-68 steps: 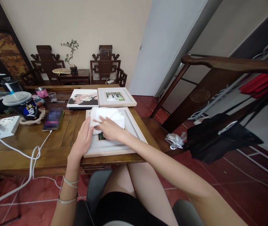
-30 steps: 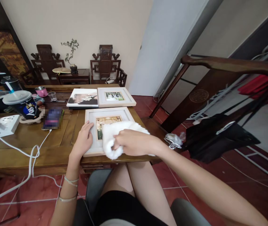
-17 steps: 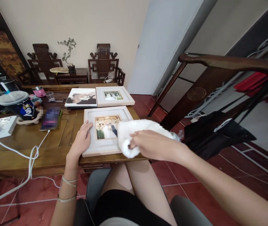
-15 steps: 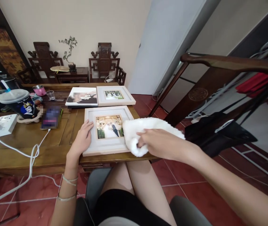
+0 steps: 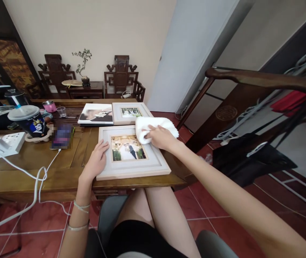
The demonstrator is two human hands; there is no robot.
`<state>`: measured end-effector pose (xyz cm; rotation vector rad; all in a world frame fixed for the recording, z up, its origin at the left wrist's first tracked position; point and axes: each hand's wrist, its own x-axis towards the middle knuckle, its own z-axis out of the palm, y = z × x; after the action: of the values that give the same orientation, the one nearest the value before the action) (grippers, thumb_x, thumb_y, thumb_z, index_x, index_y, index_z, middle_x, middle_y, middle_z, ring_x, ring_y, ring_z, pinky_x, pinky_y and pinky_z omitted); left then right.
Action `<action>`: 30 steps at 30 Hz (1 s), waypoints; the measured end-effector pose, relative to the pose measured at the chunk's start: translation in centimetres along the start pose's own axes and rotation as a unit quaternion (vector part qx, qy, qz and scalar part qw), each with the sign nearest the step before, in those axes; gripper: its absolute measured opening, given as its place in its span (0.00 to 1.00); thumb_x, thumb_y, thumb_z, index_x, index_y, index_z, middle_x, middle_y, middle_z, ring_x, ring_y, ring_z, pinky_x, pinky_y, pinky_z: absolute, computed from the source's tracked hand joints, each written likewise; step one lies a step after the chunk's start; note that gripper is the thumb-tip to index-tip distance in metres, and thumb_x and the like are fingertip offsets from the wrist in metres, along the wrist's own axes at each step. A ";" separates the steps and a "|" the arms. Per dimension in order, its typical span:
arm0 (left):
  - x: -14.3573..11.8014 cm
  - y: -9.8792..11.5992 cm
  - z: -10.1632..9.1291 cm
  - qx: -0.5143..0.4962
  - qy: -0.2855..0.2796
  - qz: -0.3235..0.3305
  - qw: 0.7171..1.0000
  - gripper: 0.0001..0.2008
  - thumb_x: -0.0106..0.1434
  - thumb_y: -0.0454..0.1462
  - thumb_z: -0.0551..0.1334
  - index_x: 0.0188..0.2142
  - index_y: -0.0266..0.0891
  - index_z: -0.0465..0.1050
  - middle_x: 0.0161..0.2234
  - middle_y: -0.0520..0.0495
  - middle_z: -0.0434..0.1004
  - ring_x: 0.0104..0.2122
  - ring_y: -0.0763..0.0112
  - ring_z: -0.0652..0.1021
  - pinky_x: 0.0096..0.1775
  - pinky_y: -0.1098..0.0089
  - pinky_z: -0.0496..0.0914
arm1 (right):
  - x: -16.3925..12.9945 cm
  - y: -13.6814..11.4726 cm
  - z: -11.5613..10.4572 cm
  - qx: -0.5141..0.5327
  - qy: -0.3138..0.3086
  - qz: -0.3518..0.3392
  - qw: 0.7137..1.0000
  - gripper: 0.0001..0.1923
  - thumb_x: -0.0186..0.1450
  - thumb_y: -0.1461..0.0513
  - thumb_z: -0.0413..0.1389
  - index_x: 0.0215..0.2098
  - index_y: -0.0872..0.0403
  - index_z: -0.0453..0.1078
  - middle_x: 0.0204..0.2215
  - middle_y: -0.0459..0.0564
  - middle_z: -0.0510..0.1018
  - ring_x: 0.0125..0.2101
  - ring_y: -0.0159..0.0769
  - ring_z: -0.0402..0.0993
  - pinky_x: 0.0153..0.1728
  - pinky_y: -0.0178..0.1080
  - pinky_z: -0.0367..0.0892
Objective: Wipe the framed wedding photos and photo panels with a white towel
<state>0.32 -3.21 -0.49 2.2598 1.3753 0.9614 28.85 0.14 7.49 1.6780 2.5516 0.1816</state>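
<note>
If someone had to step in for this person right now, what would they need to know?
Left hand lies flat on the left edge of the near picture frame, steadying it on the wooden table.
Right hand presses a white cloth at the frame's far right corner.
Done: the photo glass lies uncovered.
Left: whether any of the frame still needs wiping can't be told. A second frame and a photo print lie behind.

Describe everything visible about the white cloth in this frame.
The white cloth looks thick and fluffy, like a towel, bunched into a soft roll. It lies on the far right corner of the nearer photo frame, its far edge reaching toward the smaller frame behind. The right hand presses on its near side, fingers dug into the pile. The left hand does not touch it.
</note>
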 end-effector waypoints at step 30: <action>0.2 0.4 0.3 0.006 0.032 -0.011 0.999 0.24 0.59 0.27 0.48 0.52 0.32 0.70 0.56 0.38 0.70 0.62 0.60 0.63 0.62 0.53 0.57 | -1.0 -0.4 -0.5 -0.057 -0.034 -0.047 0.997 0.21 0.57 0.76 0.46 0.39 0.59 0.76 0.56 0.59 0.70 0.57 0.50 0.62 0.53 0.48 0.59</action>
<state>0.85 -3.18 -0.37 2.2361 1.4322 1.0291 28.85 -0.95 7.92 1.4942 2.5123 0.2552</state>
